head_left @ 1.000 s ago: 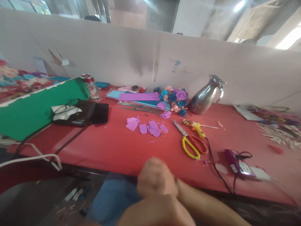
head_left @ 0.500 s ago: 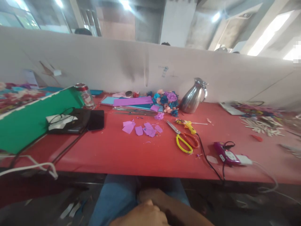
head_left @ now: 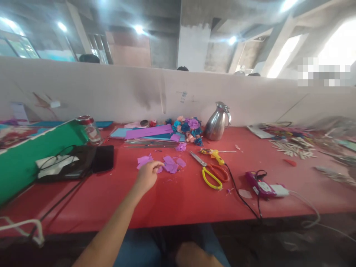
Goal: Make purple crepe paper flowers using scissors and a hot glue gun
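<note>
My left hand (head_left: 148, 176) reaches over the red table with thumb and fingers pinched together. At its fingertips is a small cut piece of purple paper (head_left: 160, 170), partly hidden by the hand. More purple paper pieces (head_left: 170, 165) lie to the right of the fingers, and another purple piece (head_left: 144, 161) is just beyond the hand. My right hand (head_left: 194, 255) rests low in my lap, blurred, its fingers not distinguishable. Scissors (head_left: 211, 174) with one yellow and one red handle lie right of the paper, beside a yellow glue gun (head_left: 217, 155).
Paper flowers (head_left: 189, 128) and purple paper strips (head_left: 148, 131) lie at the back, near a steel jug (head_left: 217, 122). A phone (head_left: 102, 158), a glass jar (head_left: 90, 129) and a green box wall (head_left: 50, 155) are on the left. A purple device (head_left: 261, 184) with cables sits right.
My left hand has risen from my lap and moved forward onto the purple paper pieces. My right hand stays in my lap. The view has tilted upward and turned slightly right.
</note>
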Tool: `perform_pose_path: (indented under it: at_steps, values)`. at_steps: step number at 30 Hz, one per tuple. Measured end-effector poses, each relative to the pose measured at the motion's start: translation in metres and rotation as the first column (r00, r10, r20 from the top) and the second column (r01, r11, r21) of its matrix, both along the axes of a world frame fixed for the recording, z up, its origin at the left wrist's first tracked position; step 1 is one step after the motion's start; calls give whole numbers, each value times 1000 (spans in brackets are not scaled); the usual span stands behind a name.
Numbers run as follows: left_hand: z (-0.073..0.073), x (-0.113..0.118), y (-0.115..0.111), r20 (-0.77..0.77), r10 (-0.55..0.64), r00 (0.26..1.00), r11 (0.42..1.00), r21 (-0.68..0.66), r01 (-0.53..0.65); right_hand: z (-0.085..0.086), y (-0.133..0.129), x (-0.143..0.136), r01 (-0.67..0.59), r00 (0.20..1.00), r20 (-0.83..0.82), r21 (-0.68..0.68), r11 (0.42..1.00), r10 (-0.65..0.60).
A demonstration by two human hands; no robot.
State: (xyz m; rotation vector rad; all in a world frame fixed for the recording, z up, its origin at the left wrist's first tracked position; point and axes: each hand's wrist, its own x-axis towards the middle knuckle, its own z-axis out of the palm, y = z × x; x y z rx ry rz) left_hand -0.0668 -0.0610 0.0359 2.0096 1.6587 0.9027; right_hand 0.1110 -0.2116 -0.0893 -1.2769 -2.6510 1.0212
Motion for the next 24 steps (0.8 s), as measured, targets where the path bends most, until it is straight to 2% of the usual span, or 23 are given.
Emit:
perform_pose_path:
  at_steps: [3, 7, 11, 15, 17, 20, 22, 24]
  values:
    - [-16, 25, 46, -150, -29, 988, 1000, 2, 29, 32, 4, 7, -92, 995, 50, 79, 993, 88]
    - [-29, 58, 81, -301, -64, 952, 997, 30, 77, 76, 17, 18, -32, 992, -112, 242, 970, 60]
    - [-39, 74, 94, -350, -76, 934, 994, 50, 100, 107, 50, 41, 167, 977, -187, 352, 921, -106]
    - [-43, 72, 97, -321, -43, 946, 993, 89, 76, 132, 126, 60, 422, 906, -177, 416, 805, -384]
    - [-43, 61, 96, -284, -10, 959, 989, 141, 51, 139, 167, 61, 484, 866, -113, 433, 761, -486]
    - [-43, 33, 93, -254, 69, 965, 981, 195, -19, 135, 211, 51, 477, 850, 21, 394, 786, -526]
    - [-46, 14, 89, -219, 150, 964, 970, 221, -101, 125, 223, 42, 510, 831, 11, 383, 770, -556]
    - [-50, 2, 85, -231, 145, 962, 972, 213, -96, 112, 224, 35, 528, 823, -13, 386, 756, -568]
